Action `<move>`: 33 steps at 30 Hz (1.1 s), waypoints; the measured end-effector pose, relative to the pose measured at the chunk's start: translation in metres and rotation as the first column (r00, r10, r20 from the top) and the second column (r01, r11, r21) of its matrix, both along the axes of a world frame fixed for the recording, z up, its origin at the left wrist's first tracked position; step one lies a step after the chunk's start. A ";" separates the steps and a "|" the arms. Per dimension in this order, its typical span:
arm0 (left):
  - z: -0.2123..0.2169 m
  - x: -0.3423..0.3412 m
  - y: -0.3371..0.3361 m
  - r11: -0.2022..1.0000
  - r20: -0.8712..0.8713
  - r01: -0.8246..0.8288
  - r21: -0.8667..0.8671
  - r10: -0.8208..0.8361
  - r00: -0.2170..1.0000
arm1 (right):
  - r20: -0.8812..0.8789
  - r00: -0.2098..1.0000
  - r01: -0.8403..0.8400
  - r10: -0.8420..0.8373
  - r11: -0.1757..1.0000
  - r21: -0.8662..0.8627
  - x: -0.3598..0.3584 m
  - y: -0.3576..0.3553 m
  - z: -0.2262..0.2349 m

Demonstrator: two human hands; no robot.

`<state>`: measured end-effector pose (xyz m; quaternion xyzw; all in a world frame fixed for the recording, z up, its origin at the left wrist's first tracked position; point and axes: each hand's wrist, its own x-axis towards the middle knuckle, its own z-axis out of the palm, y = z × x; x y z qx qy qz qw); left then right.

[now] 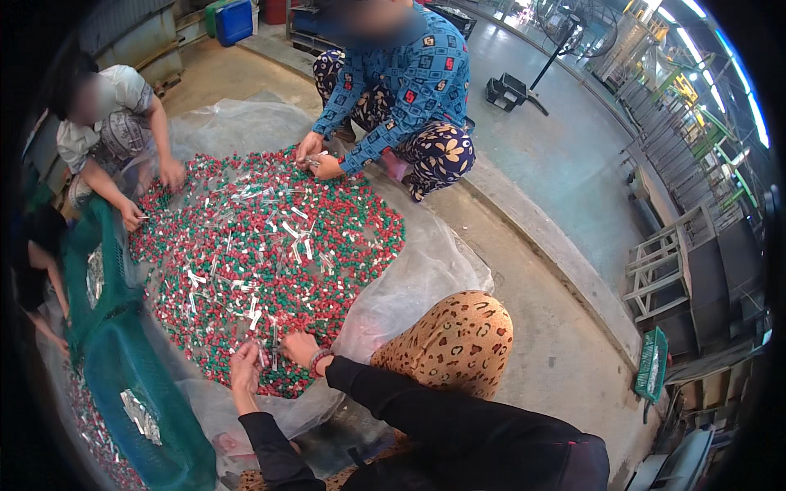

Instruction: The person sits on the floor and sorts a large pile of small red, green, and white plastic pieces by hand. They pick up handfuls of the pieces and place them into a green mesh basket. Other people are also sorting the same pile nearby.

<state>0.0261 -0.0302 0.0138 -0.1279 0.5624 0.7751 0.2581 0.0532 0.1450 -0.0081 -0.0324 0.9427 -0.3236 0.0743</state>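
Note:
A wide pile of small red, green and white pieces [270, 245] lies on a clear plastic sheet [426, 254], with white and clear strips [295, 231] scattered through it. At the pile's near edge my left hand [246, 368] is closed, with a small clear plastic strip [262, 355] at its fingertips. Just to its right, low over the pieces, my right hand [300, 349] has its fingers curled down. Whatever its fingertips hold, if anything, is too small to name. A beaded bracelet circles the right wrist.
Green baskets [135, 385] holding white strips stand left of the pile. Across it one person [401, 90] crouches, hands in the pieces; others [115, 123] work at the left. A concrete curb [548, 245] runs along the right. Behind it are a fan [565, 33] and a black crate [506, 92].

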 end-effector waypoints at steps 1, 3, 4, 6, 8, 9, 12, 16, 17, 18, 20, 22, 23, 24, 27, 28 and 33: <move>-0.002 -0.001 0.002 0.994 0.007 -0.055 0.099 0.055 0.998 | 0.047 0.999 0.030 -0.027 0.997 -0.074 -0.006 0.004 0.002; 0.016 0.002 0.012 0.948 0.047 -0.162 0.275 0.155 0.987 | 0.157 0.985 0.111 -0.076 0.968 -0.225 -0.013 0.011 0.008; 0.041 0.005 0.023 0.937 0.064 -0.186 0.296 0.175 0.982 | 0.164 0.982 0.131 -0.089 0.956 -0.264 -0.016 0.014 0.006; 0.021 -0.003 0.000 0.925 0.110 -0.145 0.352 0.113 0.987 | 0.136 0.990 0.085 -0.041 0.938 -0.337 -0.022 0.015 0.018; 0.009 -0.008 -0.017 0.960 0.124 -0.123 0.251 0.094 0.988 | 0.152 0.988 0.067 -0.006 0.914 -0.400 -0.026 0.018 0.024; 0.006 -0.007 -0.017 0.998 0.062 -0.050 -0.050 0.053 0.997 | 0.145 0.989 0.056 0.012 0.888 -0.456 -0.028 0.022 0.017; -0.016 -0.001 -0.016 0.525 -0.086 0.032 -0.850 -0.197 0.977 | 0.256 0.966 0.151 0.024 0.752 -0.642 -0.027 0.029 0.000; -0.037 0.031 -0.013 0.182 -0.092 -0.042 -0.982 -0.273 0.958 | 0.535 0.837 0.400 0.116 0.537 -0.743 -0.022 0.031 0.022; -0.037 0.031 -0.010 0.195 -0.073 -0.014 -0.981 -0.296 0.952 | 0.556 0.817 0.413 0.152 0.519 -0.748 -0.018 0.034 0.026; -0.037 0.031 -0.008 0.207 -0.054 0.014 -0.978 -0.319 0.946 | 0.539 0.823 0.413 0.178 0.462 -0.784 -0.017 0.035 0.027; -0.037 0.027 -0.002 0.170 -0.068 -0.001 -0.985 -0.386 0.920 | 0.564 0.804 0.479 0.188 0.355 -0.803 -0.013 0.039 0.044; -0.046 0.017 -0.012 0.186 -0.096 -0.018 -0.982 -0.421 0.902 | 0.588 0.790 0.545 0.173 0.241 -0.803 -0.011 0.035 0.078; -0.049 0.012 -0.014 0.250 -0.159 -0.061 -0.966 -0.390 0.907 | 0.562 0.804 0.522 0.193 0.225 -0.823 -0.011 0.039 0.081; -0.049 0.008 -0.018 0.311 -0.217 -0.105 -0.944 -0.351 0.911 | 0.536 0.816 0.498 0.217 0.209 -0.842 -0.012 0.041 0.082; -0.054 -0.009 -0.028 0.836 -0.318 -0.209 -0.507 0.044 0.947 | 0.473 0.834 0.465 0.284 0.101 -0.880 -0.018 0.045 0.071; -0.028 -0.007 -0.022 0.943 -0.166 -0.212 -0.257 0.173 0.971 | 0.465 0.840 0.471 0.279 0.051 -0.881 -0.016 0.050 0.068; 0.035 0.012 -0.010 0.850 0.023 -0.290 0.440 0.312 0.950 | 0.401 0.855 0.423 0.330 0.007 -0.906 -0.016 0.044 0.078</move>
